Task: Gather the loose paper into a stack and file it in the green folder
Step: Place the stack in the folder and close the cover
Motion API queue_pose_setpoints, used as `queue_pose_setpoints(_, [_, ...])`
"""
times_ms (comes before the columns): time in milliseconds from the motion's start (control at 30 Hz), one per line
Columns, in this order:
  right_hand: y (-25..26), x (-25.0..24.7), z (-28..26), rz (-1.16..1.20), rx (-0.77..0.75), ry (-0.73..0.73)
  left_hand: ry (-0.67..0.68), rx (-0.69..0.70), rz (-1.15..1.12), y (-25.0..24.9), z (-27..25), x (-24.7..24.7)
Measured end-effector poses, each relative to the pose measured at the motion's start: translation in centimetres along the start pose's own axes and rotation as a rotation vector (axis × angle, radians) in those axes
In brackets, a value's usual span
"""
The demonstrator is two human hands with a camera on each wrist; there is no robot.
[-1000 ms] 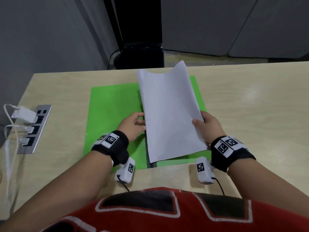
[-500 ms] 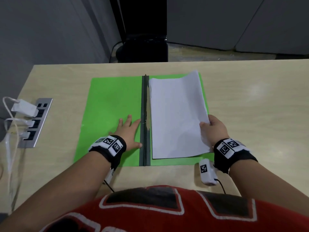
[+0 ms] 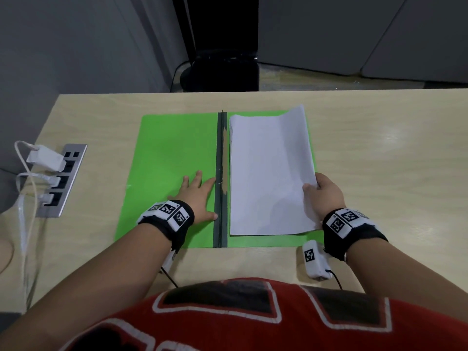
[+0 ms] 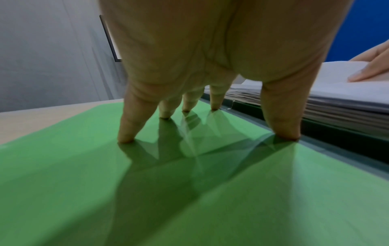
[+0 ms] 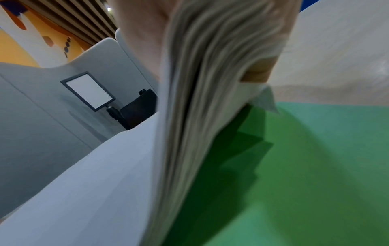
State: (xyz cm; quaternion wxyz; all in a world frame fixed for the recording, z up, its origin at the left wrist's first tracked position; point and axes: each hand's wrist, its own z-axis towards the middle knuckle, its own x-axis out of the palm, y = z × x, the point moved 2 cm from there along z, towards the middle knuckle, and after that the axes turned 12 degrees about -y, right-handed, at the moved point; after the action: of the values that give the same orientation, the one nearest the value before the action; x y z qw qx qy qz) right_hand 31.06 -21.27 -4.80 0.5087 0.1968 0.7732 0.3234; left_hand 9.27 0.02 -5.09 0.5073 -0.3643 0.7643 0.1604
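The green folder [image 3: 172, 158] lies spread flat on the table, its dark spine [image 3: 220, 173] running down the middle. A stack of white paper [image 3: 268, 173] rests on the folder's right half, its left edge against the spine. My right hand [image 3: 319, 191] grips the stack's right edge and lifts it slightly; the right wrist view shows the sheet edges [image 5: 202, 99] raised above the green cover [image 5: 305, 166]. My left hand [image 3: 196, 192] presses on the left cover beside the spine with spread fingertips [image 4: 126, 138]. The paper stack [image 4: 336, 99] shows at right there.
A power strip [image 3: 62, 178] with white chargers and cables [image 3: 24, 211] is set into the table [image 3: 392, 160] at the left edge. A black stand [image 3: 225, 67] is behind the table's far edge.
The paper stack has come down from a raised tilt onto the folder's right half. My left hand let go of the stack and now presses flat on the left cover.
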Motion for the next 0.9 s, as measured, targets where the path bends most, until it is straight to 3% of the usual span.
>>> queue_pose_setpoints(367, [0.3, 0.5, -0.2, -0.034, -0.011, -0.002, -0.055, -0.020, -0.032, 0.6, 0.5, 0.0])
queue_pose_setpoints(433, [0.2, 0.6, -0.1, -0.052, -0.017, -0.007, -0.171, -0.132, -0.119, 1.2, 0.4, -0.9])
queue_pose_setpoints(500, [0.1, 0.7, -0.1, -0.065, -0.022, -0.010, -0.283, -0.339, -0.195, 2.7, 0.5, -1.8])
queue_pose_setpoints(667, [0.0, 0.8, 0.0, -0.090, -0.020, -0.003, -0.255, -0.869, -0.339, 8.3, 0.4, -3.0])
queue_pose_setpoints(800, [-0.1, 0.9, 0.1, -0.103, -0.021, -0.001, -0.280, -0.987, -0.398, 9.7, 0.3, -3.7])
queue_pose_setpoints(900, [-0.1, 1.0, 0.2, -0.127, -0.016, 0.001, -0.201, -0.980, -0.410, 11.3, 0.5, -4.3])
